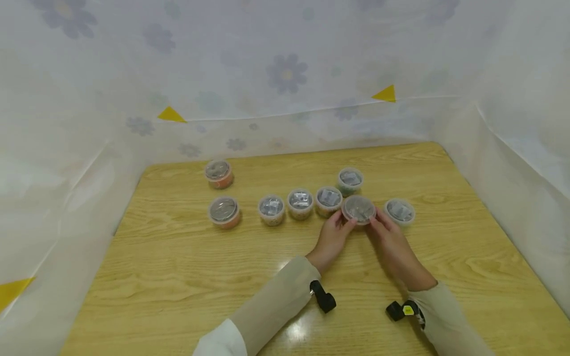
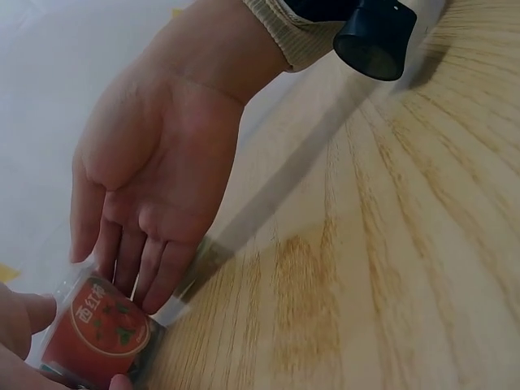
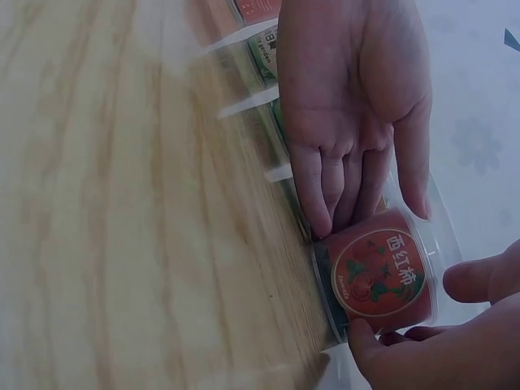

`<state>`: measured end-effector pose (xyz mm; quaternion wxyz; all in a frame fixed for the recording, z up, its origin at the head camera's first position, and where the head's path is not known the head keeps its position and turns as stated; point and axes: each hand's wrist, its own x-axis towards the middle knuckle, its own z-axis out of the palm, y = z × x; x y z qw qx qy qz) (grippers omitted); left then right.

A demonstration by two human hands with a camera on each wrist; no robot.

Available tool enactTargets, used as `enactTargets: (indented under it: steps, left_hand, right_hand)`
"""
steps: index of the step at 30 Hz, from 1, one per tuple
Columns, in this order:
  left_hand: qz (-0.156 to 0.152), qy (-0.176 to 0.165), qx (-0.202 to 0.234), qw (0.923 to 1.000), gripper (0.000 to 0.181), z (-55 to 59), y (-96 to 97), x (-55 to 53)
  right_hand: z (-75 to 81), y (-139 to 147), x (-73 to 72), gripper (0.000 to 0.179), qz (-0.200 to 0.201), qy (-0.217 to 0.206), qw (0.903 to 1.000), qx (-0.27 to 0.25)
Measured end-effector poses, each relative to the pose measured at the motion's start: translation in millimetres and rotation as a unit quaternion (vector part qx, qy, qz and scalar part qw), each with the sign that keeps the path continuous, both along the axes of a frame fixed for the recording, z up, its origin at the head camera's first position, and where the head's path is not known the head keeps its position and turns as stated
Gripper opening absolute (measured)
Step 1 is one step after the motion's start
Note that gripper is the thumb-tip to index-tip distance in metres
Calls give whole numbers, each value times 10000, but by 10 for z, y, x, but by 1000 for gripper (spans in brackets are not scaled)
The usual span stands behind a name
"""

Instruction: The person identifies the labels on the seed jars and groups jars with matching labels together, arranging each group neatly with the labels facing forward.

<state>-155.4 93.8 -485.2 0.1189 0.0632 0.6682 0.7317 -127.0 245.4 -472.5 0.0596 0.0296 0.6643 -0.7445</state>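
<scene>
Both hands hold a round, clear-lidded plastic tub (image 1: 359, 209) with a red tomato label, seen upright in the head view. My left hand (image 1: 334, 238) grips its left side, thumb at the lid's near edge. From the right, my right hand (image 1: 394, 243) holds it the same way. In the left wrist view the red label (image 2: 110, 325) faces the camera, between the left fingers and the right hand (image 2: 20, 337). The right wrist view shows the tub (image 3: 382, 268) close over the wood, with the left hand (image 3: 447, 345) at lower right.
Left of the held tub, three similar tubs stand in a row, the nearest being a tub (image 1: 328, 199). Another tub (image 1: 350, 178) is behind, and one tub (image 1: 399, 211) stands right. Two orange tubs (image 1: 224, 210) are farther left. Pale curtains (image 1: 285, 118) border the wooden table (image 1: 178, 277).
</scene>
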Motion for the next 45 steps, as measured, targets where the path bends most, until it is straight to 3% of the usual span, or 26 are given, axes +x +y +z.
enactTargets:
  steps: [15, 22, 26, 29, 32, 34, 36, 40, 43, 45]
  left_hand:
    - [367, 120, -437, 9983, 52, 84, 129, -84]
    - [389, 364, -788, 9955, 51, 69, 145, -73]
    - [220, 525, -991, 9934, 54, 69, 89, -7]
    - [-92, 337, -1144, 9928, 57, 60, -31, 116]
    - [-557, 132, -1272, 9902, 57, 66, -198, 268]
    - [-828, 130, -1319, 9877, 56, 118, -312, 346]
    - [-948, 399, -1243, 9869, 52, 217, -405, 367]
    - [-795, 1159, -1125, 9837, 43, 478, -540, 278]
    - [-668, 1661, -1256, 9758, 39, 653, -604, 148]
    - [-627, 1903, -1457, 9688, 38, 759, -631, 51]
  right_hand:
    - [-10, 27, -187, 58, -111, 53, 9997, -224]
    - [-20, 19, -205, 58, -169, -14, 9992, -367]
    - [-19, 0, -166, 60, -204, -209, 9992, -285]
    - [-19, -3, -85, 64, -83, -457, 9988, -164]
    - [23, 25, 44, 69, 221, -581, 9974, 374]
    - [100, 43, 139, 70, 386, -594, 9945, 774]
    - [212, 48, 217, 70, 537, -604, 9922, 947]
    - [472, 13, 327, 68, 801, -572, 9891, 1097]
    - [634, -21, 354, 62, 1306, -73, 9707, 2015]
    - [717, -43, 320, 56, 1668, 502, 9493, 2618]
